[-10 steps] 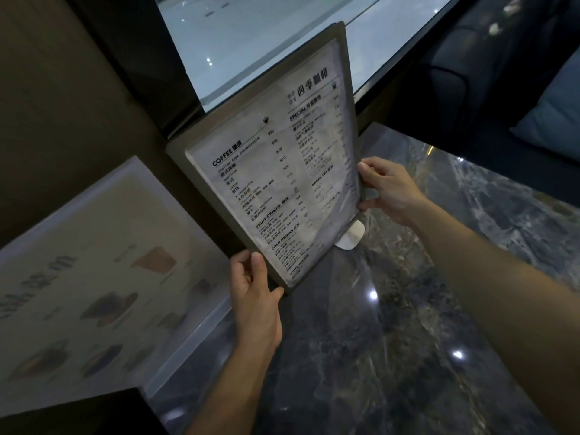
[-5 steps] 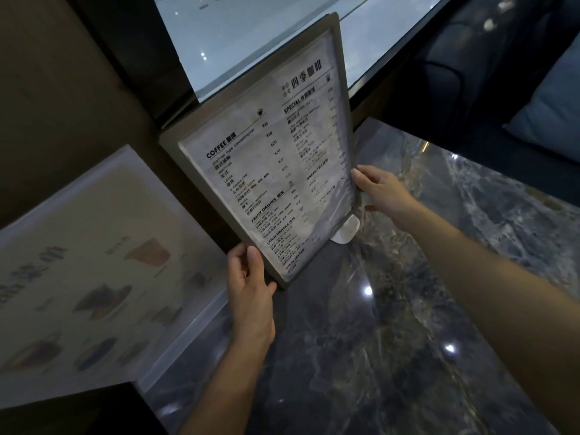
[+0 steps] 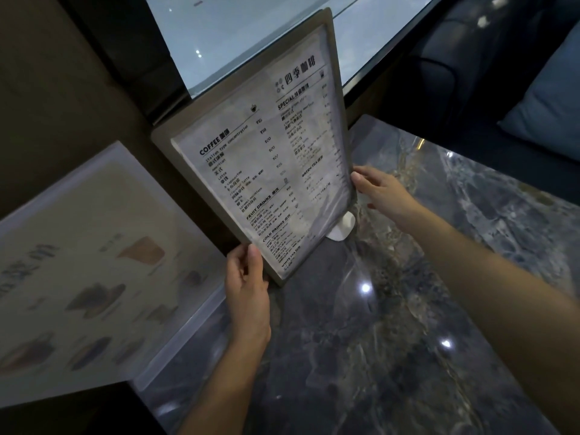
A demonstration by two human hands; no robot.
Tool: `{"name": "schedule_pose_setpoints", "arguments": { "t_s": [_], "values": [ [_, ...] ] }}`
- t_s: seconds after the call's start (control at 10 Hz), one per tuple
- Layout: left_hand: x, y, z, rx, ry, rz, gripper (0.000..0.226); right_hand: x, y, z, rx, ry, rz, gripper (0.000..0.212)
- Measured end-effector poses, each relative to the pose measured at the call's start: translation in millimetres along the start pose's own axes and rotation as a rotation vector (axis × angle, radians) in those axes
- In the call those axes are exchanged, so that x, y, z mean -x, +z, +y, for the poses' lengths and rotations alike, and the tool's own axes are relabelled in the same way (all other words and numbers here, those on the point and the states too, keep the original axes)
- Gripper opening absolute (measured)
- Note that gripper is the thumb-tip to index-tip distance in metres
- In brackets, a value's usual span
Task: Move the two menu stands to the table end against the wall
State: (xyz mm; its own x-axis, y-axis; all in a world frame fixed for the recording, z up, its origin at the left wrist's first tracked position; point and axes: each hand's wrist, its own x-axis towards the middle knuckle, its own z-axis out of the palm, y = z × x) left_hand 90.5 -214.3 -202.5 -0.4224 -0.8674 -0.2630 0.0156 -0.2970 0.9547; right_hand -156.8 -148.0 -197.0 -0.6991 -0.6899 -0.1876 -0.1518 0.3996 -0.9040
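Observation:
A tall grey-framed menu stand (image 3: 266, 158) with a printed coffee list stands near the wall end of the dark marble table (image 3: 408, 324); its white base (image 3: 342, 229) shows at the bottom right. My left hand (image 3: 246, 284) grips the frame's lower left edge. Fingers of my right hand (image 3: 381, 191) touch its right edge low down. A second menu stand (image 3: 88, 262), clear acrylic with pictures of cups, stands at the left against the wall, blurred.
A brown wall (image 3: 62, 89) runs along the left, with a window (image 3: 251, 32) behind the grey stand. Dark bench seating with a blue cushion (image 3: 546, 114) lies beyond the table at the right. Light spots reflect on the marble.
The grey menu stand has shifted slightly away toward the wall. My right hand slid lower on its right edge; my left hand keeps its grip.

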Motion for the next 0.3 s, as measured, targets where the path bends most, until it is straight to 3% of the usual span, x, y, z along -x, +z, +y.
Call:
{"name": "schedule_pose_setpoints", "arguments": {
  "t_s": [0.3],
  "values": [
    [4,-4,-17,-0.111,0.051,0.025,0.027,8,-3,-1,0.019,0.019,0.018,0.043]
  ]
}}
